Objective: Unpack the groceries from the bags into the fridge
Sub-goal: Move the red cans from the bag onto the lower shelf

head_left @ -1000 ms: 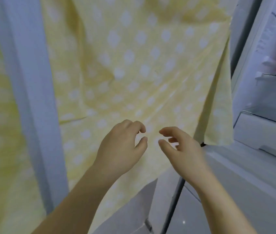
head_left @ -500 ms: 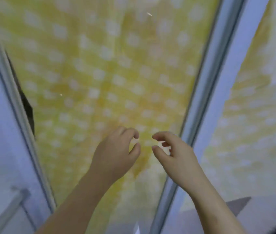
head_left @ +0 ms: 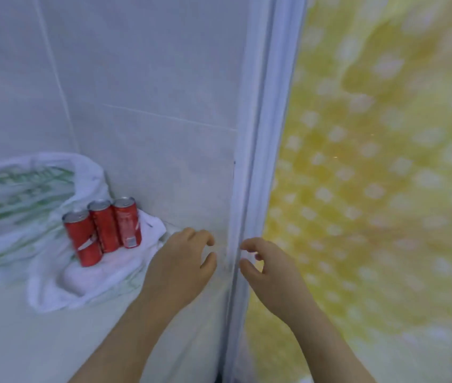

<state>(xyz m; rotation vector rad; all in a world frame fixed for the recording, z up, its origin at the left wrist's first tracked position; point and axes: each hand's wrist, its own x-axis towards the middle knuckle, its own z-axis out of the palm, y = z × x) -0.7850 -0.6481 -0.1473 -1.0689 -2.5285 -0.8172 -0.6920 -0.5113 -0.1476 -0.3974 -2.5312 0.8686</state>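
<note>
Groceries bag [head_left: 20, 217] against tiled wall [head_left: 136, 78]

View swung left off the yellow dotted cloth [head_left: 385, 175], which shifted to the right side | white tiled wall [head_left: 142, 78] came in | three red cans [head_left: 103, 230] and a white plastic bag [head_left: 20, 205] appeared at lower left | white vertical frame [head_left: 258, 161] moved to centre-right
</note>
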